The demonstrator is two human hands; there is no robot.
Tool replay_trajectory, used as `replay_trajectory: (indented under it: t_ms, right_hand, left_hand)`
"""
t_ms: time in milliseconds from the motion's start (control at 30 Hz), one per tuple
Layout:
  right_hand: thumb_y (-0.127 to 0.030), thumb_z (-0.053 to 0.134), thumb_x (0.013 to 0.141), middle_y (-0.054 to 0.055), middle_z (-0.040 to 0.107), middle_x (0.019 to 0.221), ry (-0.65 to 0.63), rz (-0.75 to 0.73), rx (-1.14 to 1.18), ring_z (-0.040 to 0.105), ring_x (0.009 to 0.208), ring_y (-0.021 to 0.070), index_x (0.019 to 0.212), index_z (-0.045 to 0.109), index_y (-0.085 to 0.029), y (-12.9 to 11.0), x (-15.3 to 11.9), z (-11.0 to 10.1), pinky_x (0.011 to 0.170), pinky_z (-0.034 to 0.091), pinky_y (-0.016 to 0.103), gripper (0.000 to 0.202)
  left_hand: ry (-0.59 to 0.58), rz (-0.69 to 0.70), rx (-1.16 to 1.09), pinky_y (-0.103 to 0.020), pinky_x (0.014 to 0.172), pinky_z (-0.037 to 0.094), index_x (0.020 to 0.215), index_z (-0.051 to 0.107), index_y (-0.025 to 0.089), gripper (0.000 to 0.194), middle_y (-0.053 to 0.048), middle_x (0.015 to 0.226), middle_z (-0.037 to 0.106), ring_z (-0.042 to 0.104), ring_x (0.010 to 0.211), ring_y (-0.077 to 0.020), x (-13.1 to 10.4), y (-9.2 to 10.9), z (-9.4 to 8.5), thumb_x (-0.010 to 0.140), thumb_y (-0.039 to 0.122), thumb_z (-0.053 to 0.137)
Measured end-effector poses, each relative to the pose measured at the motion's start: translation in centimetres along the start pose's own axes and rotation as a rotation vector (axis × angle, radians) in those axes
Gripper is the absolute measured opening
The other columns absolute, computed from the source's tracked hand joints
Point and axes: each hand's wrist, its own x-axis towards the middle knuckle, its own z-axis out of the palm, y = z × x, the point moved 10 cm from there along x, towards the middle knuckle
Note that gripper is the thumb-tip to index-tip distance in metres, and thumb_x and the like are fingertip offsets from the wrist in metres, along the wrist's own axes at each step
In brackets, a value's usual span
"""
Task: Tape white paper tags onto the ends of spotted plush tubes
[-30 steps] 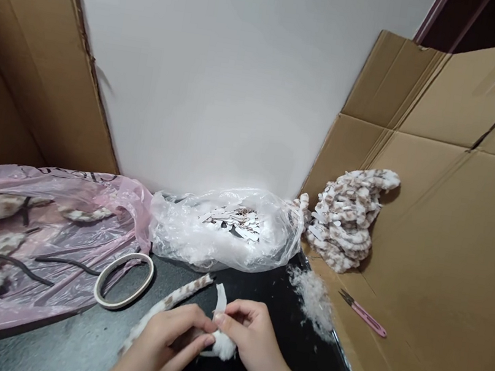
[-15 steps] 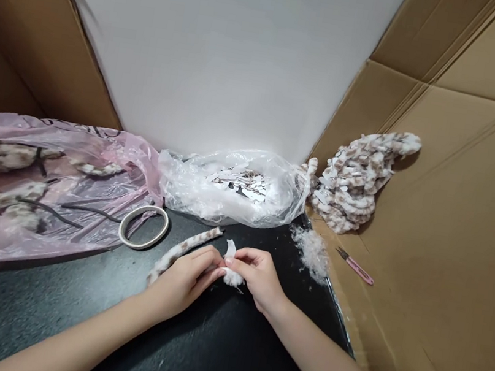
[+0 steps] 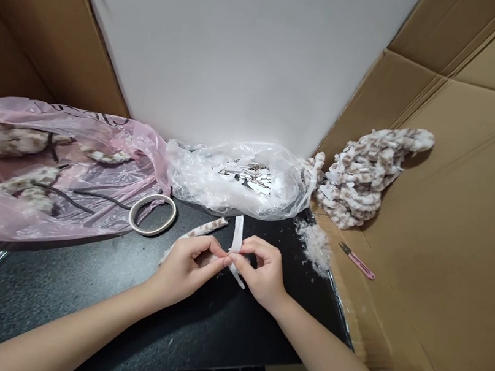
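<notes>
Between the two sets of fingertips, at the middle of the black tabletop [image 3: 216,330], a narrow white strip [image 3: 236,243] stands nearly upright, its long axis running up and away from the person and its lower end poking out below the pinch. Far off to the left of the fingers lies a pink plastic bag [image 3: 43,180] with furry spotted pieces and dark bands showing through it, and just beside its edge, nearer the fingers, a roll of tape [image 3: 152,215] lies flat. The left hand [image 3: 186,266] is closed on a spotted furry band [image 3: 203,231], which slants up and to the right from under that hand, its free tip ending just left of the strip; the hand covers the band's lower part. The right hand [image 3: 262,271] meets it thumb to thumb and pinches the strip, so both hands are equally near it and touching it. Beyond the fingers sits a clear plastic bag [image 3: 239,178] holding white scraps. To the right of the fingers a tuft of white fluff [image 3: 315,245] lies at the table's edge, then small pink snips [image 3: 357,261] on the cardboard [image 3: 453,241], with a heap of spotted bands [image 3: 370,176] further back. A white wall [image 3: 230,53] and brown cardboard close in the workspace.
</notes>
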Motion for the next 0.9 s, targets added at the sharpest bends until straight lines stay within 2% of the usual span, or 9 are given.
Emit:
replay_trajectory:
  t_ms: [100,200,367,467,600,767,900]
  right_hand:
    - [-0.022,0.068,0.077,0.004,0.068,0.073,-0.010,-0.014,0.006,0.062,0.069,0.0153,0.070,0.070,-0.018,-0.2,-0.1,0.1,0.067,0.048,0.028,0.008]
    - [-0.023,0.068,0.077,0.005,0.069,0.078,-0.022,-0.027,-0.030,0.063,0.070,0.0155,0.071,0.071,-0.019,-0.2,-0.2,0.3,0.065,0.048,0.028,0.007]
    - [-0.020,0.066,0.076,0.005,0.070,0.080,-0.026,-0.145,-0.126,0.064,0.071,0.0152,0.069,0.070,-0.020,-0.9,-0.3,0.5,0.064,0.049,0.027,0.009]
    - [-0.018,0.063,0.079,0.006,0.072,0.082,-0.053,-0.224,-0.173,0.065,0.071,0.0147,0.075,0.073,-0.022,-1.5,-0.4,0.5,0.065,0.051,0.027,0.011]
    - [-0.016,0.064,0.081,0.006,0.072,0.084,-0.088,-0.377,-0.206,0.065,0.074,0.0149,0.079,0.073,-0.022,-2.8,-0.5,0.4,0.070,0.051,0.030,0.011]
    - [-0.013,0.063,0.080,0.004,0.071,0.082,-0.145,-0.494,-0.217,0.063,0.076,0.0155,0.079,0.071,-0.024,-3.5,-0.5,0.6,0.072,0.049,0.032,0.014]
    - [-0.011,0.062,0.079,0.004,0.070,0.084,-0.172,-0.487,-0.215,0.062,0.076,0.0159,0.074,0.069,-0.023,-3.5,-0.4,0.8,0.073,0.049,0.033,0.015]
  left_hand:
    - [0.053,-0.067,-0.104,-0.019,0.052,0.036,0.081,0.059,0.015,0.022,0.002,0.062,0.055,0.049,0.055,-0.0098,-0.1,-0.6,-0.4,0.080,0.035,0.068]
    - [0.050,-0.125,-0.185,-0.021,0.057,0.042,0.089,0.062,0.014,0.023,0.000,0.068,0.060,0.055,0.060,-0.0117,-0.1,-1.1,-0.2,0.079,0.034,0.068]
    - [0.040,-0.319,-0.457,-0.025,0.059,0.049,0.077,0.066,0.013,0.027,-0.002,0.068,0.066,0.060,0.060,-0.0137,0.1,-3.1,0.7,0.066,0.035,0.077]
    - [-0.036,-0.433,-0.637,-0.022,0.056,0.048,0.073,0.069,0.013,0.026,-0.001,0.062,0.066,0.058,0.056,-0.0108,0.1,-3.8,1.7,0.060,0.032,0.082]
    - [-0.132,-0.515,-0.787,-0.017,0.053,0.043,0.068,0.071,0.012,0.023,0.000,0.056,0.063,0.053,0.052,-0.0062,-0.1,-4.0,2.7,0.058,0.027,0.084]
    - [-0.084,-0.558,-0.836,-0.016,0.050,0.039,0.067,0.072,0.011,0.020,0.000,0.055,0.060,0.049,0.051,-0.0051,-0.4,-4.6,3.0,0.058,0.024,0.083]
    - [-0.052,-0.565,-0.855,-0.015,0.050,0.038,0.068,0.072,0.011,0.018,0.000,0.056,0.061,0.047,0.050,-0.0045,-0.6,-4.6,3.0,0.059,0.023,0.082]
